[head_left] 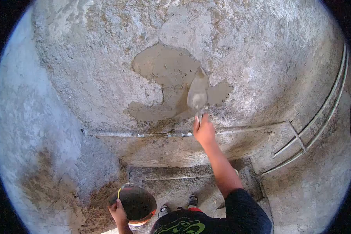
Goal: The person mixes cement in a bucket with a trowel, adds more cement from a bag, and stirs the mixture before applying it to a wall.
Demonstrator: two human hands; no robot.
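Observation:
In my right hand [204, 130] is the handle of a trowel [198, 93]. Its blade, coated in grey mortar, lies against or very close to the wall, tip upward. Behind and left of the blade spreads an uneven patch of wet mortar [163, 66], smooth at the top left and ragged at the edges. A smaller smeared area [220, 93] reaches out to the right of the trowel. Low on the left, my left hand [118, 212] grips the edge of a dark round bucket [138, 202] with a yellow strip and an orange lower rim. Its contents are too dark to make out.
The rough wall [93, 70] fills the upper view. A thin pipe [241, 130] runs across below the patch, and two curved pipes [323, 105] with a crosspiece are at right. Below lies a rectangular ledge [171, 173]. My feet [192, 201] stand on the floor.

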